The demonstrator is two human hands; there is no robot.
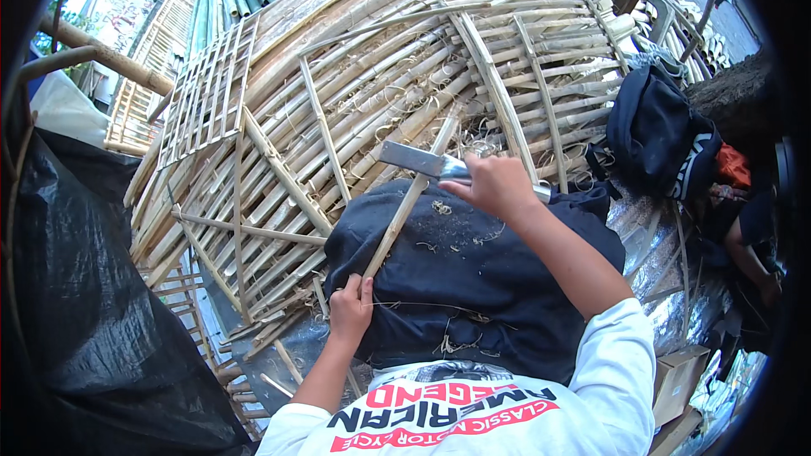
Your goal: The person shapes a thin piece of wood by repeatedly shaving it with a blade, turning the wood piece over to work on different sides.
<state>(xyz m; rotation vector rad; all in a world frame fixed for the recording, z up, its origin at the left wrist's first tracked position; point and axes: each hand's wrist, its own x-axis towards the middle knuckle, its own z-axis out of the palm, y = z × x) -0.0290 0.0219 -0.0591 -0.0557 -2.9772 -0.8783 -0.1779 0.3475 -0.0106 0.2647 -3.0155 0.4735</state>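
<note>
- Bamboo slats (405, 84) spread beyond the far edge of the dark cloth (498, 266); I'd watch for snags there.
- The dark cloth lies bunched over the lap, my landmark; it looks soft, so I'd want firm bracing before pressing hard.
- The bamboo strip (400, 216) slants over the cloth's left part and on past its far edge; I cannot tell whether its far end is supported.
- The broad-bladed metal tool (410, 159) crosses the strip at the cloth's far edge; contact is unclear to me. I'd set the blade shallow and stroke evenly.
- The right hand (497, 187), above the cloth's far side, is wrapped around the tool's handle.
- The left hand (350, 308), beside the cloth's left edge, grips the strip's near end; I'd want those fingers clear of the stroke.
- Pale shavings (441, 207) lie on the cloth; thin curls would suggest a light enough bite.
</note>
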